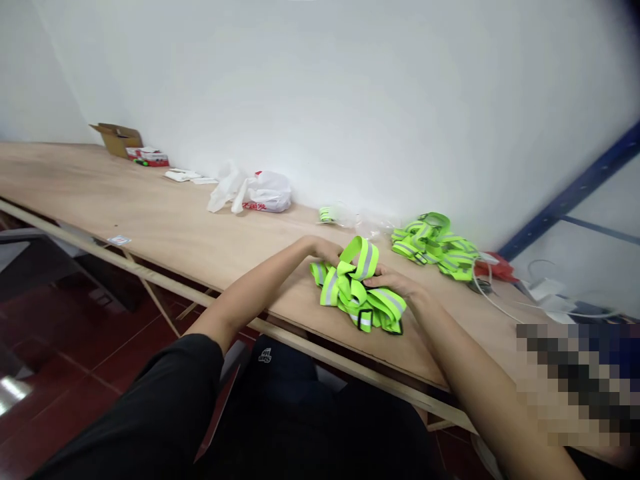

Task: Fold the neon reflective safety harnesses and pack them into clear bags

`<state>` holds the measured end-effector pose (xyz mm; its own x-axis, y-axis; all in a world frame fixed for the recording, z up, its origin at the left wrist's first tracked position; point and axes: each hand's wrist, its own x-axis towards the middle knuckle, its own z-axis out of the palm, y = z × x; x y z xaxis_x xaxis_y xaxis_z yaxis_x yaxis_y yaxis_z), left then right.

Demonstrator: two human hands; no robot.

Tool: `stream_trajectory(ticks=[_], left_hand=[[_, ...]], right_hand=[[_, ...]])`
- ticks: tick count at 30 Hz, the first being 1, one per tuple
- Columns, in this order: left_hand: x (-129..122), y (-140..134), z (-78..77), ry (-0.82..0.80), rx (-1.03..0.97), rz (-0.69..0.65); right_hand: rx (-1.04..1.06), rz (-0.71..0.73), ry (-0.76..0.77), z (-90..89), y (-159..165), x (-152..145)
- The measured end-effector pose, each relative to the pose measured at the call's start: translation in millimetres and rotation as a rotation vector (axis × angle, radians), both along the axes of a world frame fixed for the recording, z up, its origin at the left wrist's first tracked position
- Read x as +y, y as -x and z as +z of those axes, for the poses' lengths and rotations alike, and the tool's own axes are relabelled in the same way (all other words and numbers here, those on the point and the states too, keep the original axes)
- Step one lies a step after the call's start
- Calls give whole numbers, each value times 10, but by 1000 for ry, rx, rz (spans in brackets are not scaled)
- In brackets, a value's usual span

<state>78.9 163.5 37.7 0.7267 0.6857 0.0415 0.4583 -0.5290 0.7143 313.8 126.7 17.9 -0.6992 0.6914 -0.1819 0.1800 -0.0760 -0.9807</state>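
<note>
A bundle of neon-yellow reflective straps [345, 288] with silver stripes and a black buckle lies near the front edge of the wooden table, one loop standing up. My left hand [327, 249] reaches behind the bundle from the left, closed on the strap; its fingertips are largely hidden. From the right, my right hand [396, 280] grips the same bundle, the thumb lying along the strap beside the raised loop. Beyond it, a second pile of the same reflective straps [434, 243] rests against the wall side.
Along the wall stand a clear plastic wrapper [370, 225], a white plastic bag [270, 190], a red and white box [150, 157] and an open cardboard box [120, 141]. A white cable [483, 288] and red item [500, 267] lie to the right, near a blue metal post [565, 200].
</note>
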Motion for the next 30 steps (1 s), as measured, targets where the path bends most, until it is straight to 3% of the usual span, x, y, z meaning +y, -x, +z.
stream_trajectory(ticks=[3,5,8,11,13,15,20,23,26,30], left_hand=[[191,389,150,114,180,13],[362,614,201,80,295,163],[650,790,125,-182,488,447],[891,752,-105,-305,581,561],[1004,642,-276,-322,602,568],[1091,495,-415,-352,618,551],[1298,149,-568,-388,636,519],[1425,57,-577,-372,641,571],[1498,69,-554,-373,630,635],[1418,212,-489,-410,618,664]], right_hand=[[-230,19,-230,331,-125,114],[-386,-188,-455,637,-300,263],[-655,-613,-772,1050,-623,576],[-850,-895,-1017,1194,-910,918],[-1023,-963,-1058,1088,-1038,1093],[-1121,-980,-1027,850,-1101,1187],[-1275,-763,-1087,77,-1034,1093],[-1276,-633,-1220,-257,-942,957],[-1271,-551,-1334,-434,-884,859],[-1205,-567,-1367,-498,-859,767]])
